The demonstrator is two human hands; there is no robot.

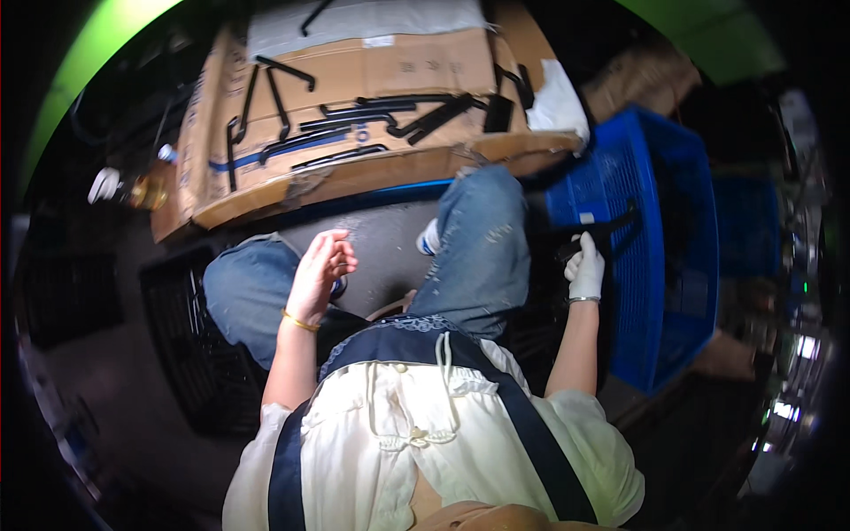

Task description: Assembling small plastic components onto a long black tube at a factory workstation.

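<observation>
My left hand [320, 268] is bare, with a gold bangle on the wrist. It hovers over my lap with the fingers loosely curled and holds nothing. My right hand [586, 268] wears a white glove and grips a long black bent part [611, 232] at the rim of a blue plastic crate [645, 292] on my right. Ahead of my knees a flattened cardboard box [354, 173] carries several black rods and bent parts [372, 115].
I sit in blue jeans and a pale shirt. A black crate [190, 354] stands at my left. A white cloth [558, 97] lies on the cardboard's right end. A small white object [104, 184] lies far left. The surroundings are dark.
</observation>
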